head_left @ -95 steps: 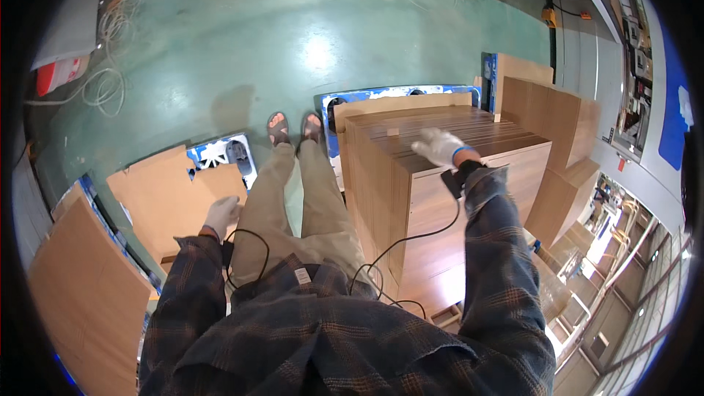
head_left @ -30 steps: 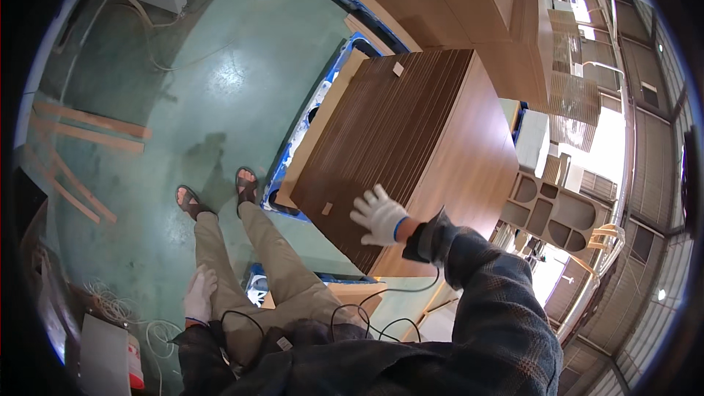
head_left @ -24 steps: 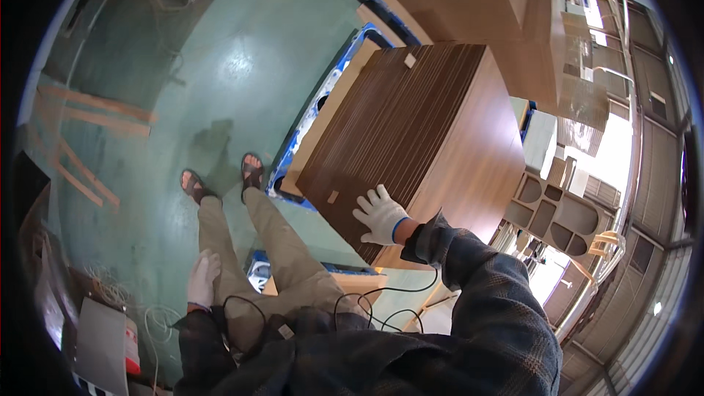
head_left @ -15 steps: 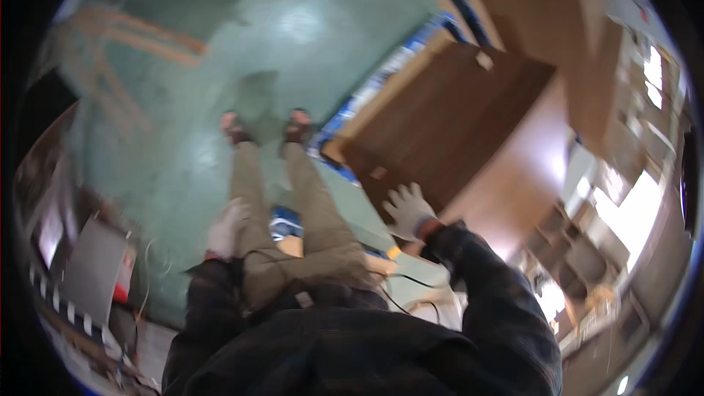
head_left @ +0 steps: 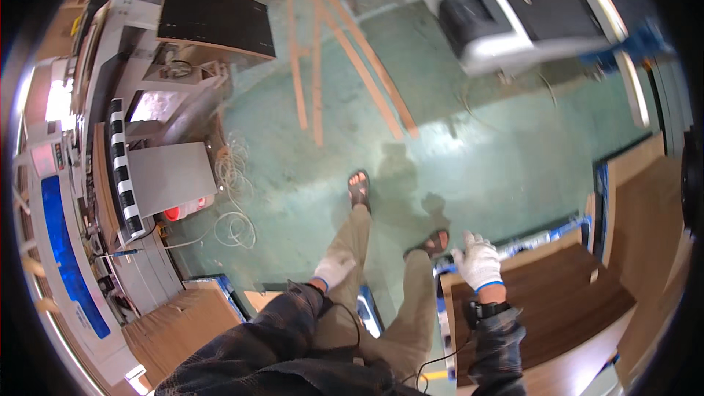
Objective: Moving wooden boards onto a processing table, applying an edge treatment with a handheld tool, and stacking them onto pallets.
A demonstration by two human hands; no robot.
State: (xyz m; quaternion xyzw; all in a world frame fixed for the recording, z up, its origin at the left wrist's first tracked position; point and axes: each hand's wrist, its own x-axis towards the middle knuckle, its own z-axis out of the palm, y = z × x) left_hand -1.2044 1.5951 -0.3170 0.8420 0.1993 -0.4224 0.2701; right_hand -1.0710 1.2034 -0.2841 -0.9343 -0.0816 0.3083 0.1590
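My left hand (head_left: pixel 335 270), in a white glove, hangs in front of my left thigh. Its fingers look loose, with nothing visible in them. My right hand (head_left: pixel 478 260), also gloved and with a dark watch (head_left: pixel 487 310) above the wrist, is open with its fingers apart. It hovers over or touches the corner of a dark brown wood-grain board (head_left: pixel 546 301); which of the two I cannot tell. Under that board lies a stack edged with cardboard and blue-and-white wrapping (head_left: pixel 543 237).
Several long wooden strips (head_left: pixel 381 88) lie on the green floor (head_left: pixel 308 169) ahead. A white-and-black machine (head_left: pixel 499 15) stands at the far right. On the left are a grey panel (head_left: pixel 172 176), coiled cable (head_left: pixel 235 229) and a cardboard-topped stack (head_left: pixel 183 323). Another brown stack (head_left: pixel 645 198) stands at the right.
My view has swung left, so the brown board now sits at the lower right. My feet have moved into a wider stance. The right hand stays by the board's corner.
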